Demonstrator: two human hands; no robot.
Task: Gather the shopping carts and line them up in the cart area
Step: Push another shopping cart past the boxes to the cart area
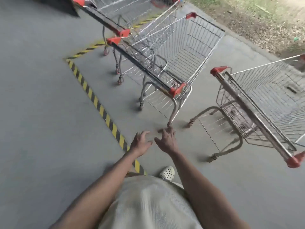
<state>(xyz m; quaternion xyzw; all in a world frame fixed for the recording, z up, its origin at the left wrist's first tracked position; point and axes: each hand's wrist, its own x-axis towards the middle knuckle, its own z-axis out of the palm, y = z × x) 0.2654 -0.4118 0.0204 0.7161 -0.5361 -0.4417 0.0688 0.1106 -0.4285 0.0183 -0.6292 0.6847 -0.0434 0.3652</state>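
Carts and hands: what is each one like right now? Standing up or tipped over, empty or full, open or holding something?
Far cart: upright, looks empty.
Middle cart: upright, basket empty, nobody holding it.
Right cart: upright, standing apart from the other two, nobody holding it.
Left hand: open, holding nothing.
Right hand: open, holding nothing.

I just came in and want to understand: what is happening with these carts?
A person is lining up shopping carts. The left hand and right hand are open, held out toward the middle cart, gripping nothing. That cart stands beside the far cart within the striped floor tape. The third cart stands apart, angled.
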